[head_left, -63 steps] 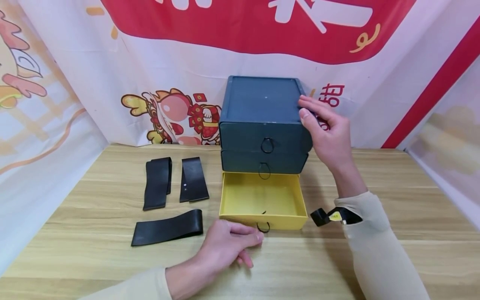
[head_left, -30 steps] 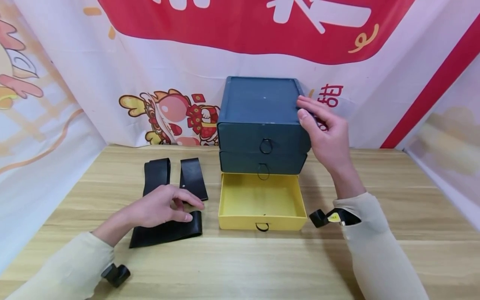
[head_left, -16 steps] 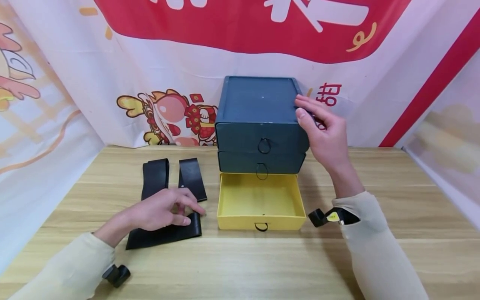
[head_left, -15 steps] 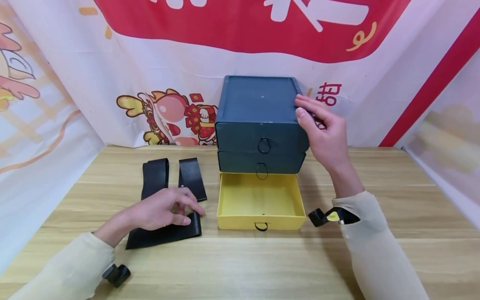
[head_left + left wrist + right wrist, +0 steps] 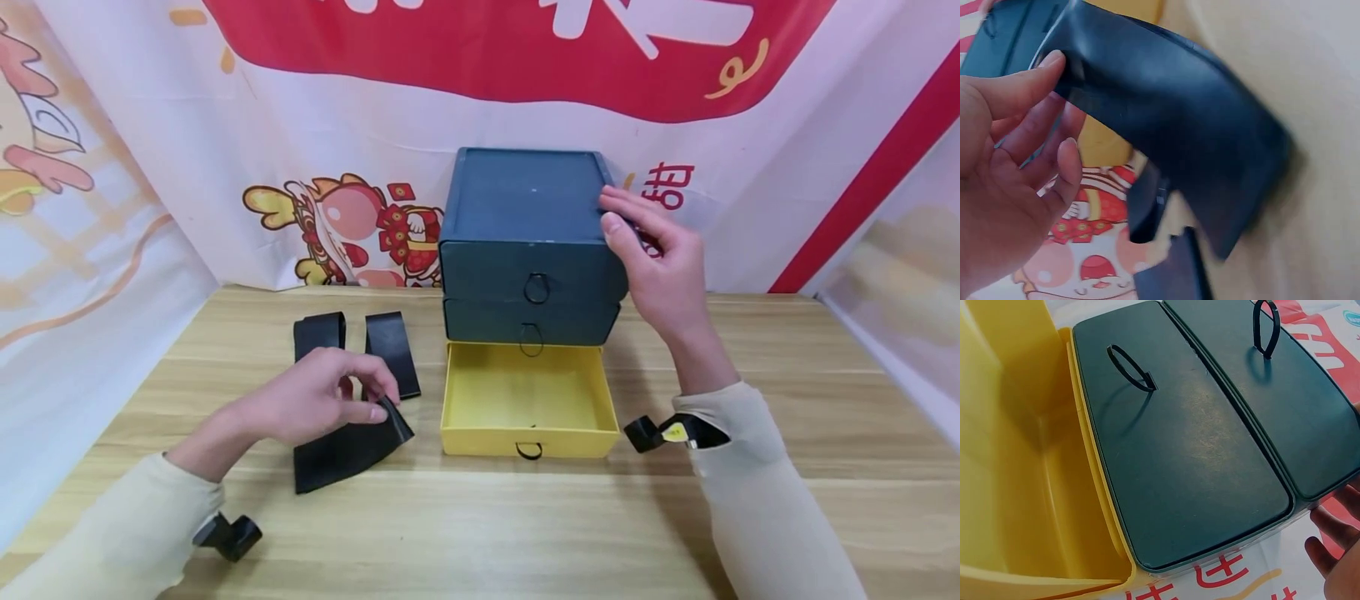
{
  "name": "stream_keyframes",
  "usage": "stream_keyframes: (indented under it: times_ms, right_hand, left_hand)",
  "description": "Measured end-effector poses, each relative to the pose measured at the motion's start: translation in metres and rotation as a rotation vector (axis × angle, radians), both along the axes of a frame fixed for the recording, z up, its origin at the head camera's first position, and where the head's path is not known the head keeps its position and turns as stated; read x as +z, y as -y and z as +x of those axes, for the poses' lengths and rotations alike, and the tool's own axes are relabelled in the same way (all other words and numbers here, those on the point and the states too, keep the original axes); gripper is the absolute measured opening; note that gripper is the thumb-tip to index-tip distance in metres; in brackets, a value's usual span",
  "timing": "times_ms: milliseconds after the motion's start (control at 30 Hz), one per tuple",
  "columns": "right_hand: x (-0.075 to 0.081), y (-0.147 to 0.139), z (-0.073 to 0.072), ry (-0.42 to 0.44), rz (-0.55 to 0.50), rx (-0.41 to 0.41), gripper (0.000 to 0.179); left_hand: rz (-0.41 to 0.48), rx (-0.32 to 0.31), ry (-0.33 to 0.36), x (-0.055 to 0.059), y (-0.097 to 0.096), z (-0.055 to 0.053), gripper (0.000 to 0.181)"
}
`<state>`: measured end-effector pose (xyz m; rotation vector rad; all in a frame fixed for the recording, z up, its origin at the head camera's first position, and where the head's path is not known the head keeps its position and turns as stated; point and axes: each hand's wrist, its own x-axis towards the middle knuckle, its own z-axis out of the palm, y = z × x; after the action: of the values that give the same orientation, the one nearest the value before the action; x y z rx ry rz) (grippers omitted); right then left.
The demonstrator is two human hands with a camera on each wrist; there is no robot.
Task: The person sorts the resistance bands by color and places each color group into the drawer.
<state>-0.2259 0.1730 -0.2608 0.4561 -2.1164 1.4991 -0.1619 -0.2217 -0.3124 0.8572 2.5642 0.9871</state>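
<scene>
My left hand [image 5: 315, 400] pinches the folded end of a wide black leather-like strip [image 5: 341, 458] between thumb and fingers. That end is tilted up, while the other slopes toward the table in the head view. In the left wrist view the strip [image 5: 1166, 94] hangs from the thumb and fingertips. My right hand [image 5: 663, 267] rests on the top right edge of a dark blue-green drawer unit [image 5: 525, 196], fingers extended along its side. Below its two shut drawers, an empty yellow drawer [image 5: 487, 442] stands pulled out, a black loop handle [image 5: 528, 451] on its front.
Two more folded black strips lie behind the left hand: one at left [image 5: 318, 329] and one nearer the drawers [image 5: 393, 350]. The drawer unit stands at the back of the wooden table [image 5: 487, 533], against a printed cloth backdrop [image 5: 360, 117].
My left hand moved from the yellow drawer's front to the nearest black strip, pinched its folded end and lifted it, turning the strip. The right hand stayed on the drawer unit.
</scene>
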Motion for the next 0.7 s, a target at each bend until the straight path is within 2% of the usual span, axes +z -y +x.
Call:
stream_keyframes:
  times_ms: [167,300,533,700]
  right_hand:
    - [0.001,0.000,0.001,0.005,0.001,-0.005,0.041]
    - [0.001,0.000,0.002,0.011,-0.001,-0.006,0.041]
    - [0.000,0.002,0.002,0.000,-0.008,0.003,0.041]
    - [0.000,0.003,0.001,-0.004,-0.008,-0.003,0.040]
  left_hand:
    - [0.100,0.069,-0.032,0.023,-0.006,0.006,0.016]
    - [0.205,0.158,-0.061,0.037,-0.014,0.012,0.014]
    - [0.401,0.326,-0.145,0.054,-0.034,0.023,0.017]
    - [0.575,0.395,-0.196,0.062,-0.050,0.029,0.020]
